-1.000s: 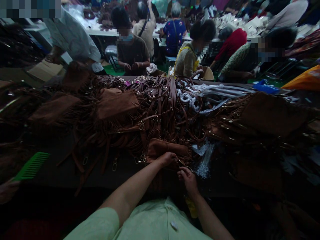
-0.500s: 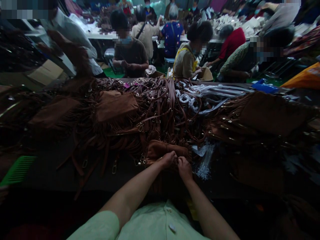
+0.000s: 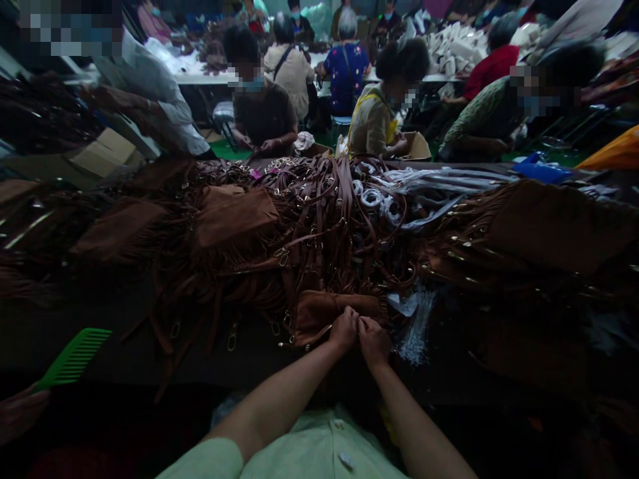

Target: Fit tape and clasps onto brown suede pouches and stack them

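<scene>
A brown suede bag [image 3: 317, 309] lies at the near side of the dark table, with fringe at its right end and gold-coloured hardware at its left. My left hand [image 3: 344, 329] and my right hand [image 3: 374, 340] are over its lower edge, fingertips pinched together and nearly touching. Whatever is between the fingers is too small and dark to make out. Just right of the bag lies a bundle of thin clear plastic strands [image 3: 414, 332]. Behind it are heaped brown straps [image 3: 344, 193] with metal clasps.
Brown fringed bags are piled at left [image 3: 234, 216] and right [image 3: 559, 223]. Wrapped pale straps [image 3: 429, 183] lie behind. Another person's hand [image 3: 22, 412] holds a green comb [image 3: 77, 356] at the left edge. Several people work across the table.
The bag and both my hands appear slightly lower in view, fingers still pinched. The green comb has moved right and more of the hand holding it shows. The person at upper left has shifted arms.
</scene>
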